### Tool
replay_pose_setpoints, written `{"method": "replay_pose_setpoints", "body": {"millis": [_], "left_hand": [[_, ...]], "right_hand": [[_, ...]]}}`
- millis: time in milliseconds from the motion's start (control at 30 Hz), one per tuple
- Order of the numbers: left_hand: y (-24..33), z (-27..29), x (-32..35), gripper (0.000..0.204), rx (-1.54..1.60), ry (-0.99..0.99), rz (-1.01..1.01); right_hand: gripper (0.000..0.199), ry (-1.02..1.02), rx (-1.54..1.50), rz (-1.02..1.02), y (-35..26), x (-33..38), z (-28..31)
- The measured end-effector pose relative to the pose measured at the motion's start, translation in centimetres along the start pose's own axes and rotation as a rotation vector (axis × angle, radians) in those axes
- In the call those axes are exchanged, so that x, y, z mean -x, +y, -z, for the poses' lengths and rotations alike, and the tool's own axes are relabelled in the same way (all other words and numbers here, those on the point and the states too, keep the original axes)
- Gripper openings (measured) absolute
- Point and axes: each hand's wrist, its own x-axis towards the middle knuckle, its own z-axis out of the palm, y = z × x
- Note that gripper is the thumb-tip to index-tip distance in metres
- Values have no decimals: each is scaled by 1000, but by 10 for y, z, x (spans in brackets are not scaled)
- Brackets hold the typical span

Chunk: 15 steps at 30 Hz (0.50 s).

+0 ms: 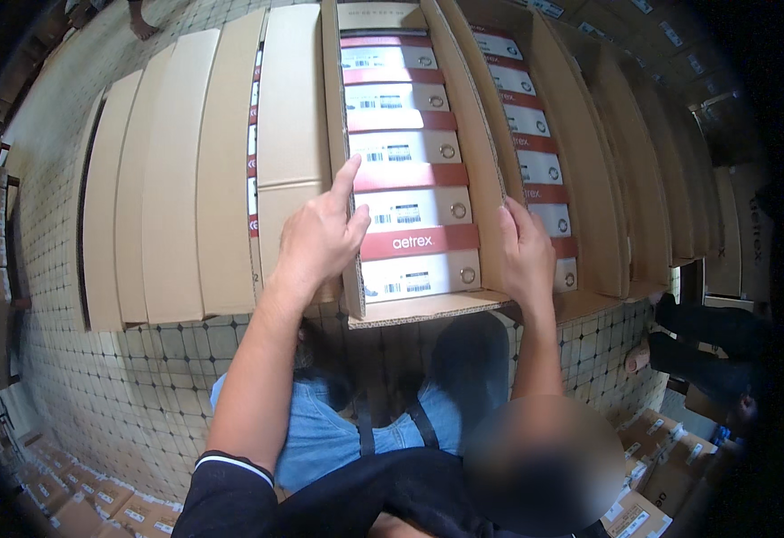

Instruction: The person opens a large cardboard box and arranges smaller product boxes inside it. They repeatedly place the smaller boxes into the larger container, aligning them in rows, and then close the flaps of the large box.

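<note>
An open cardboard carton (pixel 420 308) lies in front of me, packed with a row of white and red shoe boxes (pixel 410 215). My left hand (pixel 320 235) rests on the carton's left flap, index finger pointing up at one of the boxes. My right hand (pixel 524 255) grips the carton's right flap (pixel 472 125), fingers curled over its edge. Neither hand holds a loose object.
A second open carton (pixel 580 161) with similar boxes sits to the right, closed cartons (pixel 177 179) to the left. The floor is small tiles (pixel 123 386). Another person's legs (pixel 714 341) show at right. More small boxes (pixel 652 475) lie at lower right and lower left.
</note>
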Motion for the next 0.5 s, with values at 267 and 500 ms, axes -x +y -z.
{"method": "replay_pose_setpoints", "body": {"millis": [267, 500], "left_hand": [[-1, 8, -5, 68, 15, -102, 35], [-8, 3, -12, 73, 134, 0, -33]], "right_hand": [[43, -35, 24, -46, -6, 3, 2], [46, 26, 6, 26, -8, 5, -1]]}}
